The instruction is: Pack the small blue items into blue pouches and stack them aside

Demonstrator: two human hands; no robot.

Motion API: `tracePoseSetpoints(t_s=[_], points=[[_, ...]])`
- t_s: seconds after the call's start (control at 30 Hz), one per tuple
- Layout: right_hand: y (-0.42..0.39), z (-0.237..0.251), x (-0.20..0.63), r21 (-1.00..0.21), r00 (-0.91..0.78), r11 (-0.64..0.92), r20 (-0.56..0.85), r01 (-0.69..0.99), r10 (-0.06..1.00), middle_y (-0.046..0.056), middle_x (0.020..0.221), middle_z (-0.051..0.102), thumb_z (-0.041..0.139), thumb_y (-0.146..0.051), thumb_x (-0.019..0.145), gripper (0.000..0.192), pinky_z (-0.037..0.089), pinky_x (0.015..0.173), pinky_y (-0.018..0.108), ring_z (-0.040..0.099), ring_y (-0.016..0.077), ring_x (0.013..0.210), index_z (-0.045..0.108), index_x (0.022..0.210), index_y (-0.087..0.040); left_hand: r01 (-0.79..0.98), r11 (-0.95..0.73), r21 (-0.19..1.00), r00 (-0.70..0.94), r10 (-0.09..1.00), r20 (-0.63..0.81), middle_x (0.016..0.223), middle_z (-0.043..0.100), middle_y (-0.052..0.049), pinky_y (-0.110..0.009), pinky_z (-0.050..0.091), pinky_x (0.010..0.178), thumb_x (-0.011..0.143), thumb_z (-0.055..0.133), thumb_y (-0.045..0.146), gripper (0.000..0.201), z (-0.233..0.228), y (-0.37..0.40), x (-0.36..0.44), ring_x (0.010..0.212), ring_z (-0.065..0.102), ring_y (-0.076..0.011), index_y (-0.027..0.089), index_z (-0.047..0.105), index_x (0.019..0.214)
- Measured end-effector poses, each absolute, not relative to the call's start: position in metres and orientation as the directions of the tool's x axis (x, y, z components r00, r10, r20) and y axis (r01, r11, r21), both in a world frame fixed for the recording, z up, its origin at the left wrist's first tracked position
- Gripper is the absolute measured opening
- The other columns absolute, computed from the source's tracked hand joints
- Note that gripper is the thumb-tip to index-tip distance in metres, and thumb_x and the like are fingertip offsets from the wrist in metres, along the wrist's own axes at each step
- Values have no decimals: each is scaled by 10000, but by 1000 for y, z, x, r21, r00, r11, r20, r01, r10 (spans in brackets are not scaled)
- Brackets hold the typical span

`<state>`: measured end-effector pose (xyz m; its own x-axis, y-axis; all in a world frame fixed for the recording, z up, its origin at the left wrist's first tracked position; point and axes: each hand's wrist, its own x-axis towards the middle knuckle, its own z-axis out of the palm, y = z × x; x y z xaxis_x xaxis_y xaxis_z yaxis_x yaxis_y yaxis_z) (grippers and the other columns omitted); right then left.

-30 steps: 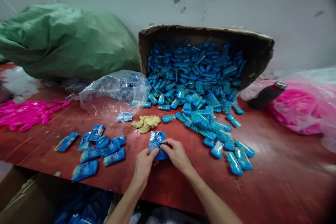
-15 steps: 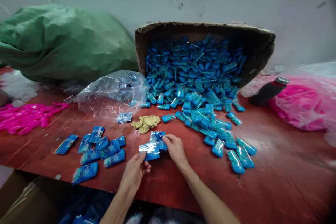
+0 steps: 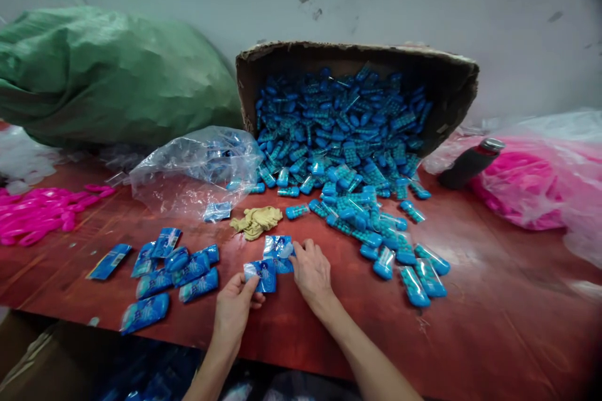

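**Blue packet pinched in the left hand, a second under the right**

Blue packet sits low at the centre of the red tabletop, pinched between thumb and fingers of the left hand, which closes on its lower edge. Half a second ago this packet was held a little higher and flatter; now it is drawn down and toward 7 o'clock, closer to the tabletop's near edge. A full second ago both hands were together on one bundle; now they are apart, each with its own piece.

The right hand lies just at 2 o'clock of the left, fingers curled down onto a second blue packet that rests on the tabletop; it presses or grips the packet's right edge, and I cannot tell which. The two packets touch or overlap where they meet.

At 9 o'clock of the hands lies a loose group of filled blue packets. At 12 o'clock, just beyond the second packet, is a crumpled yellowish cloth. Farther at 12 to 1 o'clock a tipped cardboard box spills blue plastic pieces down to 3 o'clock. A clear plastic bag lies at 11 o'clock, a green sack behind it, and pink pieces at the far 9 o'clock. A dark bottle and a bag of pink goods lie at 2 o'clock.
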<state>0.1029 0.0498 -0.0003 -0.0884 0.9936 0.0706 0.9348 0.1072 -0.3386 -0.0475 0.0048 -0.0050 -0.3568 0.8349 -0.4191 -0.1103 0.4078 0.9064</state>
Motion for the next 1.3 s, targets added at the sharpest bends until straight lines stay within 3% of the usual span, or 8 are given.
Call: tracePoseSetpoints(t_s=[0.27,0.4,0.47,0.6,0.77,0.87,0.97,1.3], points=[[47,1,98,-661,-183,218,123,718,975,43,844,574,447,-199,837,174,383,710,265,519,179,817,616,865,-229,-224,401,888,-307,836,-455,445,564,40,-189,388,401,559,674,406,320,5,2,-60,413,500,-90,143,552,695],[48,6,105,-987,-218,-23,-58,160,974,21,860,588,531,-272,772,272,415,684,247,540,141,754,568,1031,-196,-301,401,865,-206,859,-470,547,607,17,-195,386,416,559,691,369,302,8,4,-47,447,513,-89,135,582,715],[45,10,107,-969,-317,-222,-177,-111,932,7,783,593,629,-304,676,332,420,631,241,535,130,678,592,974,-164,-281,390,877,-149,885,-442,562,609,5,-192,380,423,583,682,352,268,7,5,-41,469,513,-88,127,605,707],[37,9,104,-911,-309,-342,-265,-231,914,-31,554,532,630,-347,654,222,375,511,213,442,78,483,585,634,-131,-280,374,884,-84,908,-410,542,596,6,-192,373,435,602,673,339,231,4,8,-29,473,492,-82,125,625,673],[36,0,102,-951,-178,-251,-220,-182,959,-29,636,568,592,-297,672,199,375,499,203,465,94,523,603,816,-160,-280,375,884,-149,892,-426,530,596,13,-209,382,449,589,678,366,260,-5,13,-18,454,484,-86,120,623,656],[40,1,104,-990,-86,-69,-80,122,993,-17,700,598,533,-258,727,137,400,574,203,510,111,611,624,783,-173,-260,415,872,-135,878,-459,469,555,25,-213,367,415,593,673,385,277,-8,13,-18,409,465,-87,121,597,624],[45,2,103,-905,-31,22,10,424,999,-4,720,611,433,-261,805,198,408,607,212,537,125,645,613,798,-178,-296,479,827,-30,860,-509,375,452,55,-206,335,360,569,687,390,293,-6,11,-25,353,414,-80,135,543,552],[41,2,103,-620,-36,31,5,784,999,48,923,553,475,-340,819,303,416,649,266,576,197,812,523,1104,-248,-373,478,796,-72,840,-538,504,555,28,-193,372,367,565,701,362,287,5,1,-38,429,468,-84,133,574,681]])
